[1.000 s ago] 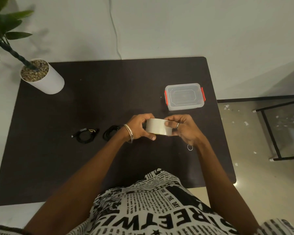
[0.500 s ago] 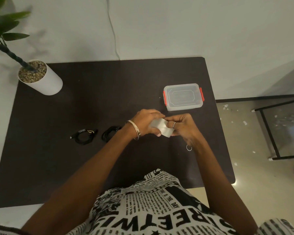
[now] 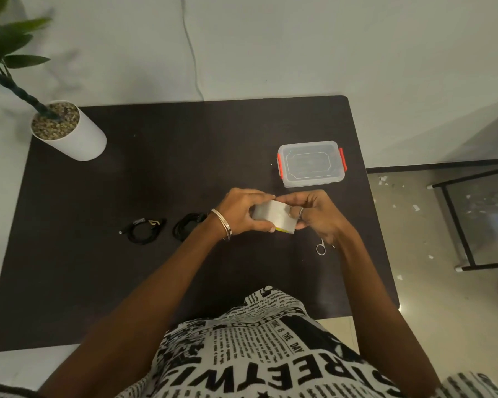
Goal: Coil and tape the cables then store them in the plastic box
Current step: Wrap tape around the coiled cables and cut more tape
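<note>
Shirt [image 3: 242, 354] print reads "THE DAY"; both hands grip tape roll [image 3: 273, 218].

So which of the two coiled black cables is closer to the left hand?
The right-hand coil, lying right beside the left wrist and partly hidden by it. The other coil, with its plug end sticking out, lies farther left, clear of the left hand.

A potted plant [image 3: 66, 130] stands on the dark table's [image 3: 156, 282] far-left corner.
</note>
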